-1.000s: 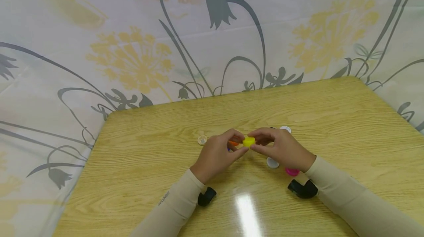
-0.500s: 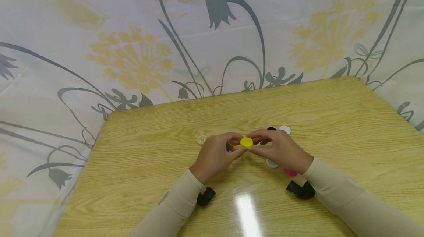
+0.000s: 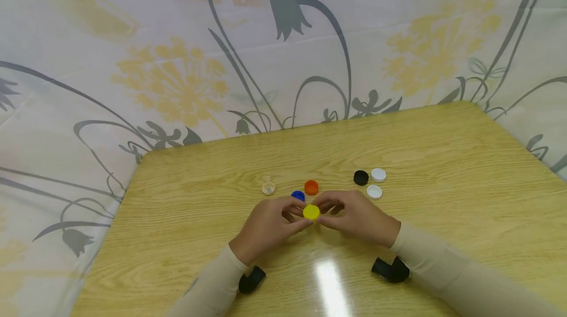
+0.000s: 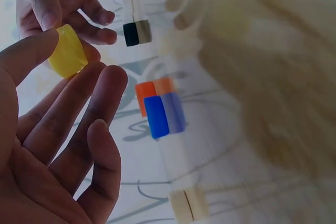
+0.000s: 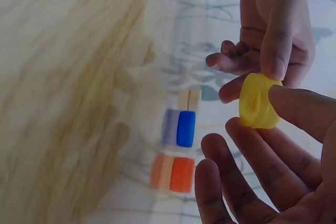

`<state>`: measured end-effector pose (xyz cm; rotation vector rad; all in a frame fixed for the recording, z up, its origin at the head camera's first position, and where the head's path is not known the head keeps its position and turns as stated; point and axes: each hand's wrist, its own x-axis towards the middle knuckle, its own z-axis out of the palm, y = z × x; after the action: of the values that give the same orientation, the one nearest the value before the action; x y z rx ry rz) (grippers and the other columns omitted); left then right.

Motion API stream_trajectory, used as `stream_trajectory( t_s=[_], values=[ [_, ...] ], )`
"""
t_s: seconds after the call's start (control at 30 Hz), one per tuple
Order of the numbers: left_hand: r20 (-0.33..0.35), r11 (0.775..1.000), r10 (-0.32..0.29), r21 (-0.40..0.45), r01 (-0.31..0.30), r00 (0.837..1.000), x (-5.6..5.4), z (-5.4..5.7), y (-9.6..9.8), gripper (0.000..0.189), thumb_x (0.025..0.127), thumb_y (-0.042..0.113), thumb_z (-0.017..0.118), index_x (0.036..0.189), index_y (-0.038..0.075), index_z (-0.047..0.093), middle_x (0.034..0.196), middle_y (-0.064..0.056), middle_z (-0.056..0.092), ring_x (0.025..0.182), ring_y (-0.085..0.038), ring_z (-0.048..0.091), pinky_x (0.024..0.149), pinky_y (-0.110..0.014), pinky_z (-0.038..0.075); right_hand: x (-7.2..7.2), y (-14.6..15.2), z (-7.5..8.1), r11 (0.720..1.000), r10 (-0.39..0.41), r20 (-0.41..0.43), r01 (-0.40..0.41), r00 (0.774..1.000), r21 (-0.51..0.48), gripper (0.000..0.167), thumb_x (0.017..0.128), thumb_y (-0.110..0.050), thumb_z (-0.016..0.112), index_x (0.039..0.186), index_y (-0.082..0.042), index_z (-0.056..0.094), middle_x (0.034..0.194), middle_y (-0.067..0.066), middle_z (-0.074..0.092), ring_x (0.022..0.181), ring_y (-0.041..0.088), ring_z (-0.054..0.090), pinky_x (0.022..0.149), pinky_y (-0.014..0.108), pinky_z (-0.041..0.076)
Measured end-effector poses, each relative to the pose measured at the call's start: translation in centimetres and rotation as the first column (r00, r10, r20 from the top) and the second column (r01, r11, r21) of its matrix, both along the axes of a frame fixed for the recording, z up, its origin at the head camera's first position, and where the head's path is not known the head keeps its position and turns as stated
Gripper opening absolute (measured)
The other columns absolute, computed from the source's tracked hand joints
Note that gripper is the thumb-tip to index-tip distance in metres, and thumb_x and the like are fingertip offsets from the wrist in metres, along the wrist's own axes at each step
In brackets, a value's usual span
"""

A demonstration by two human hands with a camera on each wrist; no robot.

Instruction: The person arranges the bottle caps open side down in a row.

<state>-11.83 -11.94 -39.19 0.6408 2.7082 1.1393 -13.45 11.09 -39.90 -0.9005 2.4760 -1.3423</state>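
Observation:
A yellow bottle cap (image 3: pixel 311 212) is held above the table between both hands. My left hand (image 3: pixel 272 223) pinches it from the left side with thumb and fingertips. From the other side, my right hand (image 3: pixel 361 216) pinches the same cap. In the left wrist view the yellow cap (image 4: pixel 68 52) shows its smooth curved side under the thumb. The right wrist view shows the yellow cap (image 5: pixel 259 102) between the fingertips of the two hands. A blue cap (image 3: pixel 298 196) lies just behind the left fingers, and an orange cap (image 3: pixel 311 187) sits beyond it.
On the wooden table (image 3: pixel 199 174), a cream cap (image 3: pixel 268 188) lies at left. A black cap (image 3: pixel 361 177), a white cap (image 3: pixel 378 175) and another white cap (image 3: pixel 374 192) are grouped at right. A patterned cloth (image 3: pixel 248 61) hangs behind the table.
Both hands have come nearer the body and slightly left with the yellow cap. The orange, blue and black caps show more fully; the pink cap has gone from sight near the right hand.

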Motion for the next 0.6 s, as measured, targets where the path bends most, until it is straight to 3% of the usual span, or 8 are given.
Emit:
stream_trajectory(
  t_s=[0.27, 0.6],
  values=[
    [0.036, 0.998, -0.056, -0.007, 0.056, 0.998, 0.9, -0.1, -1.9, 0.023, 0.091, 0.032, 0.075, 0.110, 0.019, 0.074, 0.100, 0.007, 0.076, 0.081, 0.000, 0.070, 0.072, -0.019, 0.055, 0.6, -1.7, -0.5, 0.999, 0.038, 0.025, -0.038, 0.999, -0.006, 0.020, 0.089, -0.018, 0.076, 0.109, -0.013, 0.071, 0.102, -0.004, 0.072, 0.093, 0.008, 0.066, 0.085, 0.030, 0.057],
    [0.019, 0.983, -0.108, -0.151, 0.109, 0.994, 0.7, 0.1, -3.3, 0.026, 0.089, 0.031, 0.077, 0.108, 0.013, 0.073, 0.092, 0.006, 0.074, 0.079, -0.001, 0.066, 0.072, -0.020, 0.054, 0.5, -3.2, -1.2, 0.997, 0.081, 0.079, -0.080, 0.994, -0.023, 0.021, 0.087, -0.012, 0.077, 0.106, -0.007, 0.069, 0.091, -0.003, 0.069, 0.082, 0.002, 0.061, 0.076, 0.022, 0.055]
  ],
)
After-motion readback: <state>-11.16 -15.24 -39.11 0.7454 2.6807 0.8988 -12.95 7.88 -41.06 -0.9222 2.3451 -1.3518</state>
